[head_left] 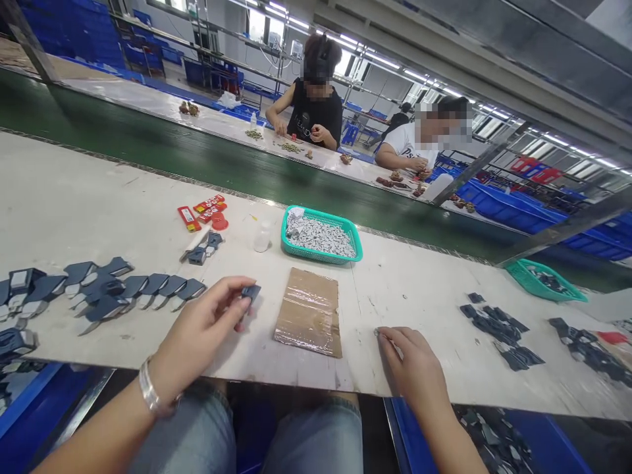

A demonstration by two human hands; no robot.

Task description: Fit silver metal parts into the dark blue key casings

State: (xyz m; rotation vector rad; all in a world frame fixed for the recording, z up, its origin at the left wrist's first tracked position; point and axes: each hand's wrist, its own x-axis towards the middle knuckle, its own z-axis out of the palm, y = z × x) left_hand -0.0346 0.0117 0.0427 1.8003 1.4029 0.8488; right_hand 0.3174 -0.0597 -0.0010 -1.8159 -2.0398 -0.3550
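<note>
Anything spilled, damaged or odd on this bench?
Only the taped cardboard stands out a little: its right edge looks ragged. The white pieces sit inside the green basket. The dark piece in the left hand is too small to judge.

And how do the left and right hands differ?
The left hand holds a dark piece; whether the right hand holds anything is too small to tell. The left hand has a silver bracelet at its wrist, the right hand none visible. Both are ungloved, either side of the cardboard.
</note>
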